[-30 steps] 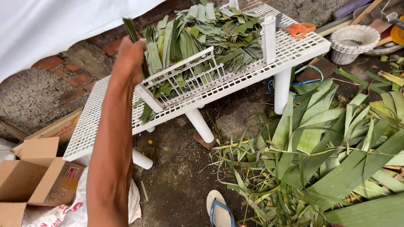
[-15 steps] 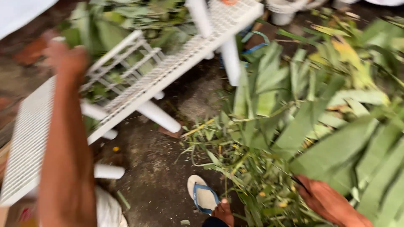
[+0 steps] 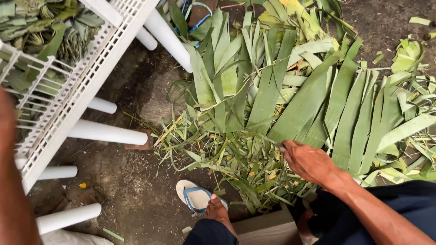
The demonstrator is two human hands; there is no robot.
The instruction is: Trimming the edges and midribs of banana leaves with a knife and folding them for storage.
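My right hand (image 3: 308,161) reaches down onto a big pile of long green leaves (image 3: 290,90) on the ground. Its fingertips pinch a thin leaf strip (image 3: 265,139) at the pile's near edge. My left arm (image 3: 13,199) rises along the left edge, blurred, toward a white wire basket (image 3: 43,86) of cut leaves on a white plastic table (image 3: 91,90). The left hand itself is blurred at the frame's edge, and whether it holds anything cannot be made out.
The table's white legs (image 3: 106,133) slant over dark dirt ground. My foot in a blue-strapped sandal (image 3: 200,199) rests by the leaf scraps. A wooden block edge (image 3: 268,227) lies by my knee. Another sandal (image 3: 200,11) lies at the top.
The view has swung down and right from the table to the leaf pile. My right hand came into view and settled on the near leaves; my left arm stays raised at the left.
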